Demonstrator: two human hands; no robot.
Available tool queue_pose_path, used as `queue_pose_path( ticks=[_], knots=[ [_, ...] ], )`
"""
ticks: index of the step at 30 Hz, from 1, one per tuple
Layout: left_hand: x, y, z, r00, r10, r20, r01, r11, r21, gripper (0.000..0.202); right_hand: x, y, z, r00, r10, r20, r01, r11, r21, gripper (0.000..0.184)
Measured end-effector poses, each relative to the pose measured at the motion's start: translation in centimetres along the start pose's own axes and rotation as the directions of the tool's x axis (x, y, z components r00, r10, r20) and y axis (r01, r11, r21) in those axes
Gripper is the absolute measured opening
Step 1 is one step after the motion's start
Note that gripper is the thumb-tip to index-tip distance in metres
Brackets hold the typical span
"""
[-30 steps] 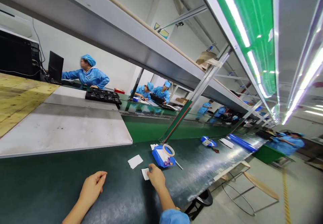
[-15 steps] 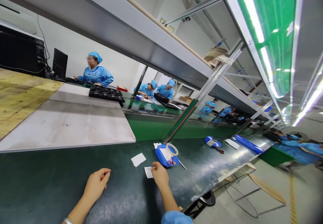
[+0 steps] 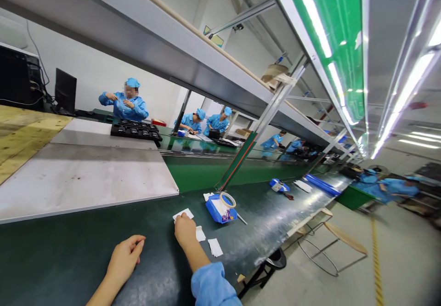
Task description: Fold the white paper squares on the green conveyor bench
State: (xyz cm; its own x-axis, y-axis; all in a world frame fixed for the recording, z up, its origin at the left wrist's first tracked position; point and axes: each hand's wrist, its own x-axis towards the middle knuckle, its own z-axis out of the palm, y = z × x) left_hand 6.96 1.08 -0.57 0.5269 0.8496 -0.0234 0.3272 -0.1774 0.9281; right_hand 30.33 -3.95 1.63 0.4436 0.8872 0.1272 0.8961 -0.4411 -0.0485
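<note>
My right hand (image 3: 185,230) reaches over a white paper piece (image 3: 188,212), its fingers curled at the near edge; the fingertips are partly hidden. Just to the right of that hand lies a second white paper piece (image 3: 200,234). A third paper piece (image 3: 215,247) rests nearer the bench's front edge. My left hand (image 3: 124,258) hovers or rests low at the left over the dark green bench, fingers loosely curled together with nothing visible in them. Beyond the papers stands a blue tray (image 3: 212,212) with a roll of tape (image 3: 234,201) on its rim and small purple items inside.
A white board (image 3: 89,177) covers the bench at the left. A green post (image 3: 237,159) rises behind the blue tray. Farther right lie a second blue tray (image 3: 279,185) and a long blue strip (image 3: 322,184). Co-workers in blue sit opposite; a stool (image 3: 344,237) stands at right.
My right hand has moved left from the near paper to the farther-left one. A paper piece now lies to the right, near the front edge. The left hand stays about where it was.
</note>
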Motion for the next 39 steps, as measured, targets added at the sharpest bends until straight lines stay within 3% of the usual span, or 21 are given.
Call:
queue_pose_path(
  ticks=[6, 12, 15, 18, 22, 25, 29, 32, 36, 39],
  knots=[
    [0.1, 0.0, 0.1, 1.0, 0.013, 0.01, -0.013, 1.0, 0.013, 0.053, 1.2, -0.3, 0.4, 1.0, 0.016, 0.016, -0.017, 0.999, 0.042, 0.028],
    [0.1, -0.2, 0.2, 0.999, 0.029, -0.018, -0.029, 1.0, -0.009, 0.045, -0.4, -1.0, 0.1, 0.997, 0.075, 0.001, -0.071, 0.934, 0.349, 0.019],
    [0.1, -0.5, 0.3, 0.994, 0.061, -0.085, -0.065, 0.997, -0.043, 0.042, -1.8, -1.8, 0.3, 0.997, 0.053, 0.055, -0.076, 0.786, 0.614, 0.005],
    [0.0, -0.5, 0.5, 0.992, 0.081, -0.094, -0.093, 0.988, -0.125, 0.053, -3.5, -2.2, 0.4, 0.981, -0.051, 0.185, -0.134, 0.505, 0.853, 0.017],
    [-0.5, 0.3, 0.6, 0.997, 0.061, 0.044, -0.041, 0.93, -0.365, 0.071, -5.5, -2.0, -0.3, 0.937, -0.204, 0.284, -0.269, 0.1, 0.958, 0.032],
    [-1.0, 1.1, 0.4, 0.977, 0.067, 0.204, 0.057, 0.835, -0.547, 0.07, -6.5, -1.9, -1.0, 0.906, -0.277, 0.321, -0.36, -0.102, 0.927, 0.037],
    [-1.5, 1.7, 0.3, 0.928, 0.038, 0.37, 0.218, 0.75, -0.624, 0.055, -7.2, -2.0, -1.1, 0.886, -0.308, 0.345, -0.431, -0.274, 0.86, 0.034],
    [-1.6, 1.8, 0.4, 0.932, -0.026, 0.362, 0.261, 0.742, -0.618, 0.047, -7.5, -2.1, -0.7, 0.879, -0.302, 0.369, -0.465, -0.368, 0.805, 0.03],
    [-1.5, 1.8, 0.5, 0.944, -0.088, 0.318, 0.274, 0.745, -0.608, 0.047, -7.7, -2.1, -0.2, 0.89, -0.235, 0.391, -0.454, -0.38, 0.806, 0.04],
    [-1.4, 1.8, 0.5, 0.944, -0.117, 0.309, 0.287, 0.752, -0.593, 0.047, -7.7, -2.3, 0.4, 0.915, -0.134, 0.379, -0.402, -0.304, 0.863, 0.048]
  ],
)
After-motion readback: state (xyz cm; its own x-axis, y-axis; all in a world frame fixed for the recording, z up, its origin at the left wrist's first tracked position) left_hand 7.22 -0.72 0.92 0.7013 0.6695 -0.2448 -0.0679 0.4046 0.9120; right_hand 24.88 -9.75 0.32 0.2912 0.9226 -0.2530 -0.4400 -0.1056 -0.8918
